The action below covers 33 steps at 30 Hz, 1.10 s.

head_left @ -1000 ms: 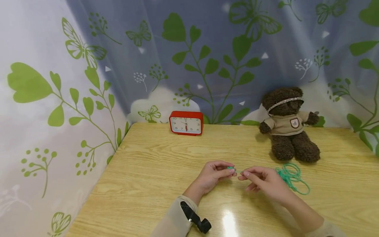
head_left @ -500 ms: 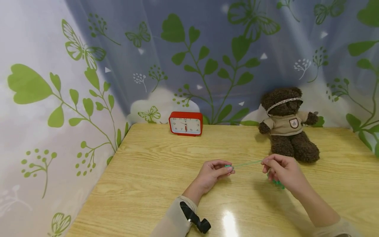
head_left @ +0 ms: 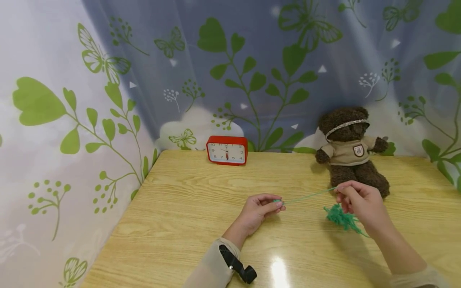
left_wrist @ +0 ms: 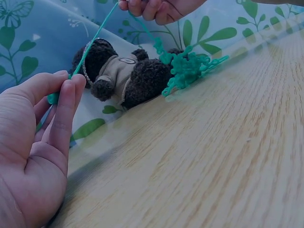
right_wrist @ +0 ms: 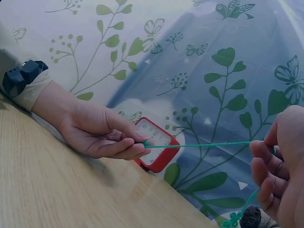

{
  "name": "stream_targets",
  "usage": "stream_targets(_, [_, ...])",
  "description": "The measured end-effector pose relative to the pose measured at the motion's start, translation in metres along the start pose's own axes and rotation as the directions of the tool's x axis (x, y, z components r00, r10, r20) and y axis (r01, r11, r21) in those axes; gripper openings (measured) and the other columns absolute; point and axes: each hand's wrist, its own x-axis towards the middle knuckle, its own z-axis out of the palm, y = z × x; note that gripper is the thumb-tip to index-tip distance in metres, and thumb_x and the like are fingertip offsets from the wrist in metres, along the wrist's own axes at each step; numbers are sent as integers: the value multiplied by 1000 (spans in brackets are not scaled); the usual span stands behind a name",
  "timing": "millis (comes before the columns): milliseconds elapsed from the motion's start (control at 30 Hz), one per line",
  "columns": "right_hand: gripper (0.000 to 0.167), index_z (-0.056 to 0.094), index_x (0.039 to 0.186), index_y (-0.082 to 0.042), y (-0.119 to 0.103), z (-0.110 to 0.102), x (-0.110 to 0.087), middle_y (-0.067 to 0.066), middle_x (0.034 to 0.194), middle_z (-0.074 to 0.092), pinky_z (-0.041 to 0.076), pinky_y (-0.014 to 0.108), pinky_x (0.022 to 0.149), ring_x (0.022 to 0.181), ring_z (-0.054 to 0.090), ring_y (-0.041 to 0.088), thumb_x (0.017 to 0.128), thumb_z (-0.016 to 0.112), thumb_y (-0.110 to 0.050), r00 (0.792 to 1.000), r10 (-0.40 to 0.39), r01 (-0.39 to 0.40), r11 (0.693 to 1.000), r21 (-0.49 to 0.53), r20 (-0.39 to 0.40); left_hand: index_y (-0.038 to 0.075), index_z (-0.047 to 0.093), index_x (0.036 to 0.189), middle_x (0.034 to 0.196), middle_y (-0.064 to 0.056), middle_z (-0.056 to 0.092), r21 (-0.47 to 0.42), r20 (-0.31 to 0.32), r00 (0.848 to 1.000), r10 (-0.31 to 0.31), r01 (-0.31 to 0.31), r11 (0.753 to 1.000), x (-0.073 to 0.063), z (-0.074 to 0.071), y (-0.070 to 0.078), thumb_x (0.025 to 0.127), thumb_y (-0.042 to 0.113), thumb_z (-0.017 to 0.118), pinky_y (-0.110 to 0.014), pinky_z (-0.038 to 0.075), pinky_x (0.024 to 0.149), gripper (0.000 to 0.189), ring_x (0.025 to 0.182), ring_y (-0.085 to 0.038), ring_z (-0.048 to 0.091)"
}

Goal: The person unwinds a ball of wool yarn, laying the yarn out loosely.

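A thin green string (head_left: 309, 196) runs taut between the two hands, rising slightly toward the right. My left hand (head_left: 256, 214) pinches one end between thumb and fingers, with a small green clump (left_wrist: 53, 98) partly hidden in the grip. With thumb and forefinger, my right hand (head_left: 363, 204) pinches the string farther along. From that hand a tangled green bundle (head_left: 340, 216) of the string hangs down; whether it touches the table I cannot tell. In the left wrist view, the tangle (left_wrist: 187, 66) appears in front of the bear's legs.
A brown teddy bear (head_left: 351, 152) in a beige shirt sits at the back right, just behind my right hand. Farther left stands a red alarm clock (head_left: 227, 151). Both are on the wooden table (head_left: 173, 224), before a leaf-printed curtain (head_left: 144, 24).
My right hand has moved right and slightly up, drawing the string out from the left hand. The tangle has shifted from loose loops on the table to a bunch under the right hand.
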Motion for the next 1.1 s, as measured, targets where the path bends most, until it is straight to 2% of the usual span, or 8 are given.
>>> stream_targets(200, [26,71,89,-7,-3,-8,1,0,70,65,39,33,42,51,48,16,105,51,-14,997,-64,70,988,139,-53,-18,58,124,95,-1,73,-24,-12,1000,7,-8,1000,0,0,1,94,-4,63,-18,60,83,33,87,-10,73])
stream_targets(333, [27,71,88,-7,-3,-14,2,0,70,65,36,33,42,52,47,14,104,51,-13,993,-85,99,976,192,-84,-18,58,124,96,-1,73,-24,-19,1000,14,-14,1000,1,0,2,94,-4,63,-17,60,82,33,88,-10,73])
stream_targets(500, [29,71,87,-8,-4,-17,2,-1,70,63,34,32,43,54,47,13,105,49,-13,991,-71,95,971,217,-117,-17,60,122,95,-1,74,-33,-37,999,23,-24,999,1,0,0,93,-5,63,-18,60,81,32,87,-11,73])
stream_targets(767, [27,72,84,-7,-5,-22,0,-2,65,59,36,29,43,53,47,12,103,54,-15,974,-45,104,961,258,-223,-15,63,118,94,-4,75,-31,-70,997,28,-31,999,1,0,-2,92,-4,66,-20,61,82,28,86,-13,74])
stream_targets(867, [28,73,86,-10,-3,-24,2,-3,66,59,35,31,43,53,46,13,104,53,-16,985,-23,56,980,192,-172,-14,64,118,93,-3,75,-24,-70,997,31,-33,999,1,0,-2,92,-4,66,-20,61,82,28,87,-12,74])
stream_targets(967, [30,73,93,-11,0,-23,4,-4,70,60,41,31,46,55,49,15,106,49,-23,995,48,-49,999,-9,-91,-15,63,118,91,-2,74,-23,-62,998,33,-34,999,1,0,-2,92,-4,66,-19,61,81,29,87,-12,73])
stream_targets(1033, [34,71,103,-7,3,-21,6,-3,76,62,46,32,50,58,53,18,107,45,-28,992,126,-129,976,-174,-29,-15,63,119,91,-2,74,-23,-57,998,34,-36,999,1,1,-2,92,-4,66,-19,61,81,29,87,-12,73])
stream_targets(1100, [39,68,115,-1,8,-18,8,0,84,64,51,33,56,63,57,19,108,42,-30,979,201,-178,933,-314,42,-16,62,119,91,-2,74,-22,-54,998,32,-34,999,2,1,-3,92,-4,66,-19,61,80,30,87,-12,73])
